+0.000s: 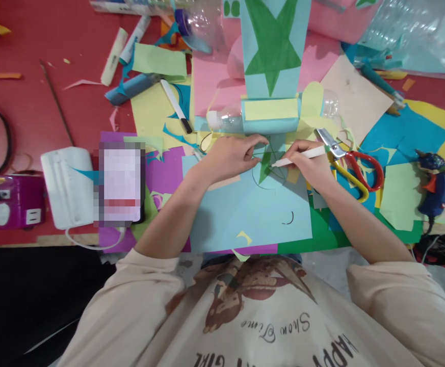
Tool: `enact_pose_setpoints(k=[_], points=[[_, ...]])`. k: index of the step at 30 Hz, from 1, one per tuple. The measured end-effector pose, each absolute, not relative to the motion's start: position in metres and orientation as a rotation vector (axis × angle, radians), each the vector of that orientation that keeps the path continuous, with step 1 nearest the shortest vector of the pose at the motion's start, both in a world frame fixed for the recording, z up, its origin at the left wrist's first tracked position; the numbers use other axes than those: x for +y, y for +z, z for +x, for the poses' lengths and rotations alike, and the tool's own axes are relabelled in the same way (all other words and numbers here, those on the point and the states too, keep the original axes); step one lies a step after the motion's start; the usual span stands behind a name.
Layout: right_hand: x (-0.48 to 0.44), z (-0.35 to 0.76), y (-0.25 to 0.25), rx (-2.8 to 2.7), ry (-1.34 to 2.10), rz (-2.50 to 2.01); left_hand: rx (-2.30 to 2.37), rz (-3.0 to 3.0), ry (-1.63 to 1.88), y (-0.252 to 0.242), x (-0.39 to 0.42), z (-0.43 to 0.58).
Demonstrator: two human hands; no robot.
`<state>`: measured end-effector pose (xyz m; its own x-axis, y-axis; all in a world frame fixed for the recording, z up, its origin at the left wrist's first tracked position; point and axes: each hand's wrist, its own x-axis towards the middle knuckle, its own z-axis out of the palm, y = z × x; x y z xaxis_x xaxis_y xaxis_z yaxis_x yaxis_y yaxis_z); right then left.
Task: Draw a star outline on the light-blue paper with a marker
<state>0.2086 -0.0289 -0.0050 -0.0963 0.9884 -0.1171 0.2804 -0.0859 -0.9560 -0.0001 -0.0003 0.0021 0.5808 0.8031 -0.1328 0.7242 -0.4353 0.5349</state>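
Note:
A light blue sheet [245, 214] lies in front of me, with a circle and star outline drawn on it and a green patch [266, 167] inside. My right hand [307, 162] is closed around a white marker [310, 153], its tip at the sheet beside the green patch. My left hand [237, 153] rests at the drawing's left side, index finger and thumb apart, holding nothing. Just right of my right hand are scissors [350, 163] with red and yellow handles. Behind my hands lies a plastic bottle [232, 120] wrapped in blue and yellow paper.
A blue panel with a green star [273, 41] stands behind the bottle. To the left are a phone [122, 183] and a white corded box [67, 188]. A blue glue gun [434, 188] is at right. Paper scraps and a black-capped marker [176, 106] surround the sheet.

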Motion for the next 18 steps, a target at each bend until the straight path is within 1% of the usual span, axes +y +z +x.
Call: enact_pose_setpoints(k=[8,13,18], points=[[-0.029,0.209,-0.012,-1.305,1.286,-1.28,1.218,2.298,0.185,0.002,-0.001,0.001],[-0.031,0.208,-0.013,-1.29,1.302,-1.312,1.245,2.444,0.163,0.006,-0.007,0.003],[-0.033,0.21,-0.013,-1.268,1.334,-1.272,1.061,2.56,0.171,0.015,-0.023,0.017]])
